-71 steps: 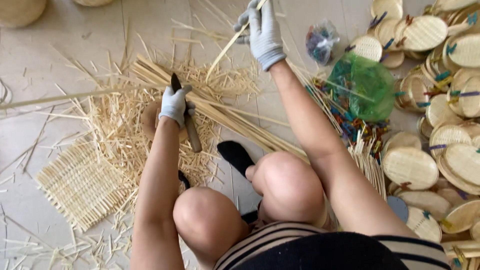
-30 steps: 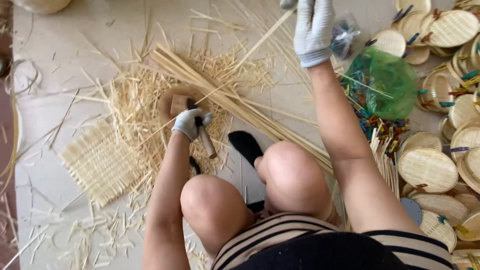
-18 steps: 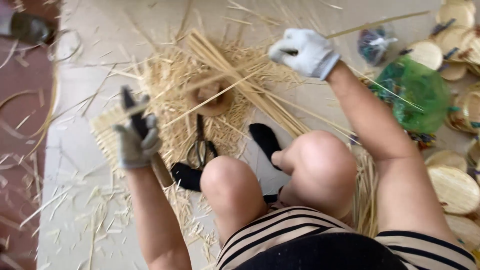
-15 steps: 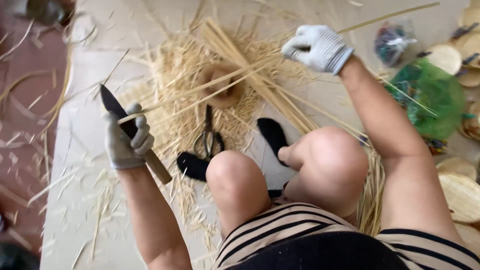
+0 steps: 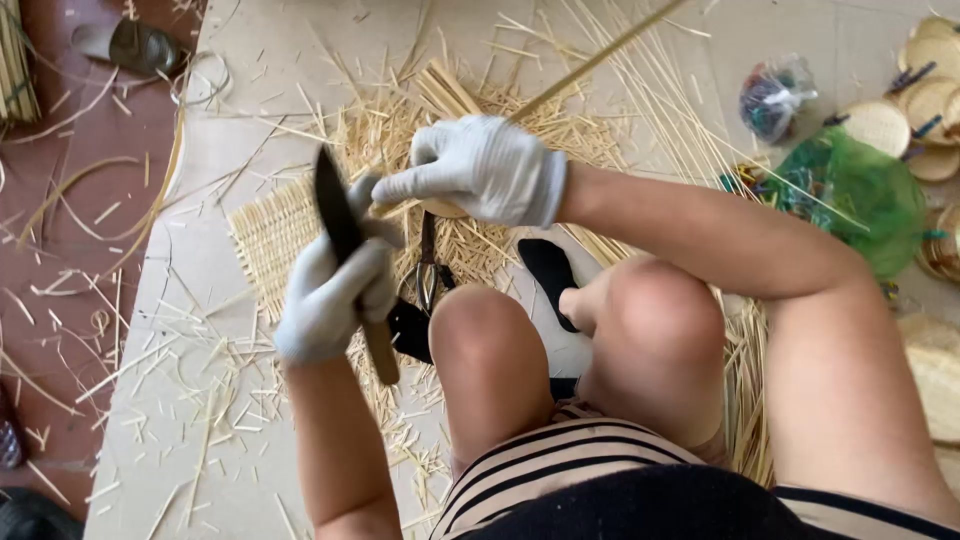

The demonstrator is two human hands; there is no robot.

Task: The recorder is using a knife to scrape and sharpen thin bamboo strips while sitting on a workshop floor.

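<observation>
We see 2 gloved hands meeting just left of the frame's centre, above the person's 2 bare knees. The left hand [image 5: 330,300] is wrapped tight around the wooden handle of a knife [image 5: 345,255], fingers pressed fully about it, so the dark blade stands up and tilts toward the upper left. The right hand [image 5: 480,170] is closed on a long thin bamboo strip [image 5: 590,62], pinching its near end while the strip runs up to the top edge right of centre; its near end comes just beside the blade, though we cannot tell whether they touch. Below the hands a pair of scissors [image 5: 428,270] lies on the floor among loose straw-coloured shavings [image 5: 380,130]. A small woven mat [image 5: 270,235] lies to the left of the hands, partly behind the knife. In the upper right a green mesh bag [image 5: 870,200] sits near round woven fans [image 5: 880,125], and a small clear bag [image 5: 772,98] lies just beside them.
</observation>
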